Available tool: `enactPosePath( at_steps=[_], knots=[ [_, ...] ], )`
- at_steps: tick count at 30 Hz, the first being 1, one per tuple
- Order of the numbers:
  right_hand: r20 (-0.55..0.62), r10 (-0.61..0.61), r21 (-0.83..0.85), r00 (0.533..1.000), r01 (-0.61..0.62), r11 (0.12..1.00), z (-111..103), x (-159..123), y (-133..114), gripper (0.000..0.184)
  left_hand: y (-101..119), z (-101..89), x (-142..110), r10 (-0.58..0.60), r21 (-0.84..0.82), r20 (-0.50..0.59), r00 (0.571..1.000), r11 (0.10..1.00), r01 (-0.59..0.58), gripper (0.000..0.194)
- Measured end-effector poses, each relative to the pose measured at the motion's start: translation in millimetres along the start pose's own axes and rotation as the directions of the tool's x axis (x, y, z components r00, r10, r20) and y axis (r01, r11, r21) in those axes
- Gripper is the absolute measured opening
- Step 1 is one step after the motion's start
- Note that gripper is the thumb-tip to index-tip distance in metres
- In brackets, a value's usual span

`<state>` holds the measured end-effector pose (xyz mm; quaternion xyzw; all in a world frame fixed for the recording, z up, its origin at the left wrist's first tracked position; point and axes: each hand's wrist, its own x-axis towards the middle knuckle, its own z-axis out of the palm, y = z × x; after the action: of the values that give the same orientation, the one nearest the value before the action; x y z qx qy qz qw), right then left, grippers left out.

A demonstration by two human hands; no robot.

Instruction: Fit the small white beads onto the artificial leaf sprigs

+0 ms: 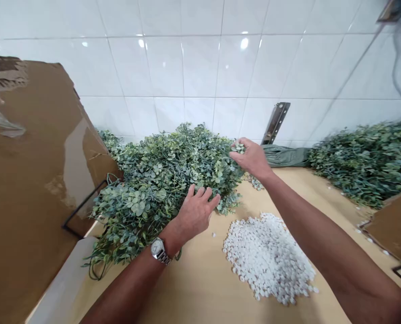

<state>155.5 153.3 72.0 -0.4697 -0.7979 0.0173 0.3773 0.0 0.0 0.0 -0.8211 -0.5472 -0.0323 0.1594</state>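
Note:
A large heap of artificial eucalyptus greenery (173, 162) lies across the left and middle of the table. My left hand (196, 209), with a metal-banded watch (158, 248) at the wrist, rests against the front of the heap with its fingers spread. At the heap's right edge, my right hand (251, 157) pinches a small leafy eucalyptus sprig (238, 147) between thumb and fingers. Below my right forearm lies a pile of small white plastic pieces (268, 256). A few loose leaves (257, 183) lie on the table near my right wrist.
A big cardboard box (28, 171) stands at the left. Another heap of greenery (365, 157) and a cardboard piece (394, 225) are at the right. A perforated metal bracket (276, 122) leans by the tiled wall (200, 67), above dark green cloth (284, 155). The table (187, 288) is light wood.

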Motion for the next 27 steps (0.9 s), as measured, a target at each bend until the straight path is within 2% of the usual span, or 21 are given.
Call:
enactPosePath(
  at_steps=[2, 4, 5, 6, 7, 8, 10, 11, 13, 15, 17, 19, 22, 24, 25, 26, 27],
  knots=[
    [0.002, -0.147, 0.128, 0.989, 0.146, 0.981, 9, -15, -34, 0.016, 3, -11.4, -13, 0.02, -0.013, -0.005, 1.0, 1.0, -0.021, 0.045],
    [0.022, -0.353, 0.12, 0.935, 0.348, 0.93, 26, -35, -63, 0.016, 6, -24.1, -32, 0.03, -0.048, 0.016, 0.999, 0.998, -0.029, 0.033],
    [0.063, -0.46, 0.077, 0.886, 0.456, 0.887, 37, -46, -74, 0.017, 7, -30.2, -42, 0.03, -0.071, 0.04, 0.999, 0.997, -0.027, 0.026],
    [0.153, -0.556, 0.029, 0.817, 0.559, 0.829, 49, -56, -82, 0.019, 7, -36.0, -53, 0.029, -0.1, 0.055, 0.998, 0.995, -0.024, 0.024],
    [0.27, -0.631, -0.006, 0.727, 0.657, 0.754, 60, -65, -89, 0.021, 6, -41.0, -62, 0.033, -0.132, 0.051, 0.998, 0.991, -0.026, 0.023],
    [0.319, -0.657, -0.005, 0.683, 0.694, 0.72, 71, -73, -94, 0.021, 4, -45.1, -70, 0.036, -0.158, 0.02, 0.999, 0.987, -0.032, 0.024],
    [0.377, -0.677, -0.001, 0.633, 0.731, 0.682, 87, -84, -98, 0.018, -5, -49.4, -81, 0.018, -0.166, -0.136, 0.991, 0.985, -0.04, 0.026],
    [0.39, -0.672, -0.005, 0.63, 0.731, 0.683, 91, -88, -99, 0.018, -11, -49.1, -82, 0.008, -0.145, -0.221, 0.975, 0.989, -0.041, 0.027],
    [0.412, -0.648, -0.022, 0.641, 0.717, 0.696, 90, -91, -98, 0.02, -25, -43.3, -80, -0.001, -0.098, -0.321, 0.947, 0.995, -0.033, 0.032],
    [0.426, -0.641, -0.035, 0.638, 0.72, 0.693, 80, -93, -94, 0.027, -39, -31.8, -73, -0.008, -0.078, -0.305, 0.952, 0.997, -0.016, 0.043],
    [0.436, -0.663, -0.034, 0.609, 0.747, 0.664, 66, -97, -87, 0.031, -49, -18.4, -67, -0.01, -0.077, -0.262, 0.965, 0.997, -0.011, 0.048],
    [0.44, -0.691, -0.023, 0.573, 0.777, 0.63, 50, -103, -79, 0.03, -55, -7.1, -63, -0.009, -0.063, -0.253, 0.967, 0.998, -0.007, 0.048],
    [0.436, -0.723, 0.017, 0.536, 0.798, 0.602, 27, -111, -60, 0.028, -59, 3.0, -60, 0.053, -0.014, -0.261, 0.964, 0.998, -0.058, 0.047],
    [0.457, -0.68, 0.06, 0.573, 0.743, 0.667, 12, -110, -38, 0.031, -57, 6.3, -58, 0.097, 0.046, -0.247, 0.964, 0.995, -0.088, 0.044],
    [0.479, -0.619, 0.07, 0.622, 0.676, 0.734, 4, -107, -23, 0.032, -56, 7.4, -58, 0.111, 0.087, -0.232, 0.966, 0.992, -0.093, 0.043],
    [0.514, -0.496, 0.046, 0.7, 0.554, 0.831, -4, -102, -6, 0.031, -54, 8.1, -57, 0.121, 0.13, -0.218, 0.968, 0.987, -0.094, 0.042],
    [0.526, -0.397, -0.007, 0.753, 0.47, 0.883, -12, -97, 14, 0.032, -51, 8.3, -57, 0.129, 0.168, -0.207, 0.97, 0.981, -0.094, 0.04]
  ],
)
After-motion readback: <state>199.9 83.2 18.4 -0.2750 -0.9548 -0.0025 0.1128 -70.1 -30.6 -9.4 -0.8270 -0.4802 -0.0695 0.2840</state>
